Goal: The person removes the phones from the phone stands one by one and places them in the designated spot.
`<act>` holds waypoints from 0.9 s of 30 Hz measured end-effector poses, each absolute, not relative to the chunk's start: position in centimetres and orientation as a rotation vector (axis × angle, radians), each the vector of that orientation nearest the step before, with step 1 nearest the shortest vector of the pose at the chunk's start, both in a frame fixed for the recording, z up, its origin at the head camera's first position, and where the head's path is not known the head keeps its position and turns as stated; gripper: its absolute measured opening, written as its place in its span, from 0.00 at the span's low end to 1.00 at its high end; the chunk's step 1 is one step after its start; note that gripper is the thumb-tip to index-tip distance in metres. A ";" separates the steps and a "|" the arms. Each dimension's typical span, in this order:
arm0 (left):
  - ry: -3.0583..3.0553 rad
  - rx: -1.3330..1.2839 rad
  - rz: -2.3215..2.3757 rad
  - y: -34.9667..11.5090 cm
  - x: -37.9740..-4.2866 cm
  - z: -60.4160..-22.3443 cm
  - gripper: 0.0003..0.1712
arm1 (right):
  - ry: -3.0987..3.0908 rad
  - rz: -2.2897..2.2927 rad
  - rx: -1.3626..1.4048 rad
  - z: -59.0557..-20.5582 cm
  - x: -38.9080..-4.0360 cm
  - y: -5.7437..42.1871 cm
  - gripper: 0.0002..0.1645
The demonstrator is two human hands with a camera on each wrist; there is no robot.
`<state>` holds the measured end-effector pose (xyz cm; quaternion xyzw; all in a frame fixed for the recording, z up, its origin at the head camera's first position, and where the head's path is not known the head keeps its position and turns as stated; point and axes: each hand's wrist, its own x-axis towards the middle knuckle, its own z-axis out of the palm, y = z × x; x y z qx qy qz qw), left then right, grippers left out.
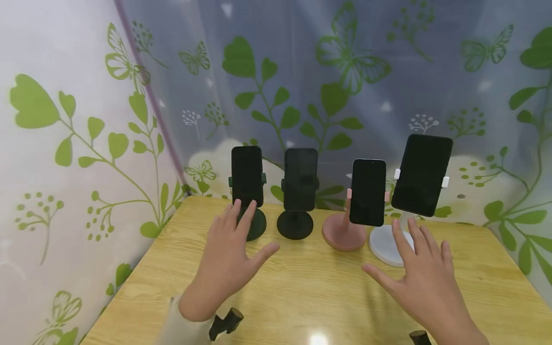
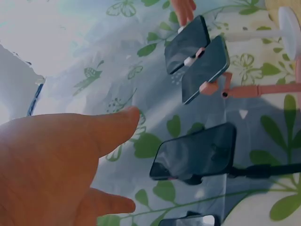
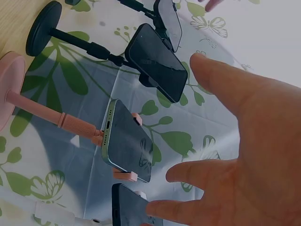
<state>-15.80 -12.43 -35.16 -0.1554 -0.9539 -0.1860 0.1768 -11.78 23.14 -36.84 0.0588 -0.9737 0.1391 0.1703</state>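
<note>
Spread fingers and a thumb held apart mark my left hand [image 1: 228,254], in front of the green phone stand [image 1: 257,225]; its fingertips overlap the lower edge of that stand's phone [image 1: 247,176] in the head view. My right hand [image 1: 424,278] is likewise spread, in front of the white stand [image 1: 384,245], which carries a larger dark-screened device [image 1: 422,175]. Between them stand a black stand [image 1: 295,226] with a phone [image 1: 300,179] and a pink stand [image 1: 343,233] with a phone [image 1: 368,191]. Both hands hold nothing. All screens are dark.
The stands form a row along the back of a light wooden table [image 1: 302,292]. Behind it hangs a curtain [image 1: 293,96] printed with green leaves and butterflies, continuing down the left side. A black strap piece [image 1: 226,323] sits at my left wrist.
</note>
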 end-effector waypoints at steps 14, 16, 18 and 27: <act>-2.446 -0.294 -0.763 -15.0 -20.0 -33.1 0.44 | -2.594 0.465 0.195 -36.3 -11.7 23.0 0.58; -2.478 -0.281 -0.828 -15.3 -20.7 -33.1 0.44 | -2.603 0.462 0.192 -36.4 -11.7 23.0 0.58; -2.508 -0.259 -0.890 -15.7 -21.3 -33.2 0.45 | -2.609 0.462 0.191 -36.5 -11.7 23.1 0.59; -2.512 -0.208 -1.088 -17.3 -24.6 -33.6 0.44 | -2.637 0.444 0.193 -36.6 -11.9 23.2 0.58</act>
